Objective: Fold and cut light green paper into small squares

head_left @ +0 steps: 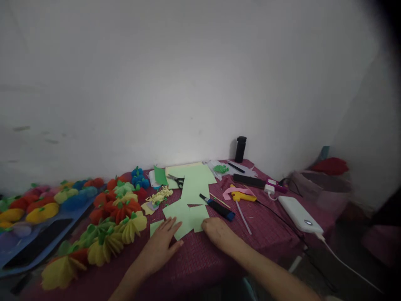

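The step in hand looks to be the placing of pale green paper pieces near the front edge of the counter (266, 234); the left hand (161, 243) lies palm down with its fingers spread, thumb held apart, its fingertips over a small left-hand piece (154, 228) and the lower part of a middle piece (179, 211); the right hand (216, 232) is narrow, fingers curled in at the lower right edge of a square piece (197, 214) — whether they pinch it or only press on it, I cannot tell.

The square piece lies just beside the middle piece; a long green sheet (196, 184) lies behind them, with scissors (178, 181) by its left edge; a blue-and-black cutter (221, 209) rests to the right, near the right hand; a yellow glue gun (243, 195) lies farther right.

As I judge it, the next move calls for a light touch — the left palm steadying the paper, the right fingertips squaring the small piece's edge without creasing it; the cutter lies close enough to warrant care.
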